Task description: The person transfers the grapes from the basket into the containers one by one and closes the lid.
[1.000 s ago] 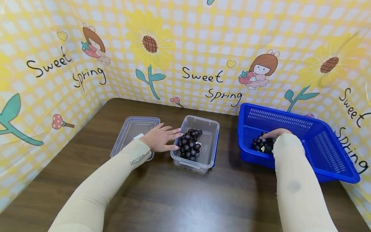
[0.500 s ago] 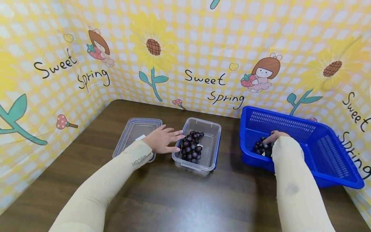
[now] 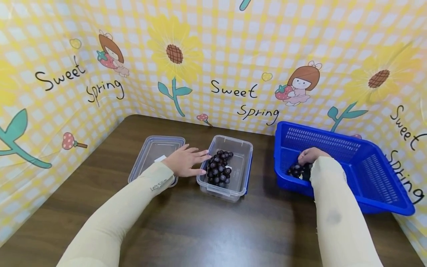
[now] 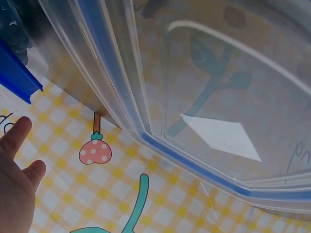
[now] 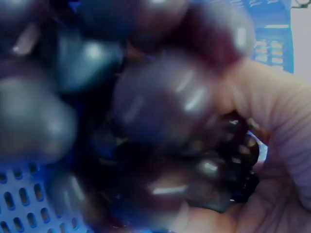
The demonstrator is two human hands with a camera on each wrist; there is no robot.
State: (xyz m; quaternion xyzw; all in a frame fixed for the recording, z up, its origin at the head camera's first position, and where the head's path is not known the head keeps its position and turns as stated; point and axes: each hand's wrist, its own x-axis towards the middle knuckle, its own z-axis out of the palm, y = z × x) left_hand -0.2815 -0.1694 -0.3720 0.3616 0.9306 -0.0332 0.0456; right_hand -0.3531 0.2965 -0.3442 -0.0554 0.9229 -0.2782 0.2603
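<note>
My left hand (image 3: 185, 162) has its fingers spread straight, fingertips at the left rim of a clear plastic food container (image 3: 241, 174). Inside that container lies a bunch of dark purple grapes (image 3: 218, 168). At the right, my right hand (image 3: 311, 155) reaches into a blue slotted basket (image 3: 353, 148) and grips another bunch of dark grapes (image 3: 295, 171), partly covered by the hand. In the right wrist view the grapes (image 5: 165, 102) fill the frame, blurred, with curled fingers (image 5: 272, 97) around their right side.
A clear lid (image 3: 148, 150) with a blue seal and a white label lies left of the container, partly under my left forearm. A blue clip hangs along the container's right side. Behind the brown table (image 3: 200, 222) hangs a yellow checked cloth (image 3: 227, 48).
My right hand has shifted slightly left over the grapes in the basket, and its fingers have curled in around them. The left hand stays put at the container's rim.
</note>
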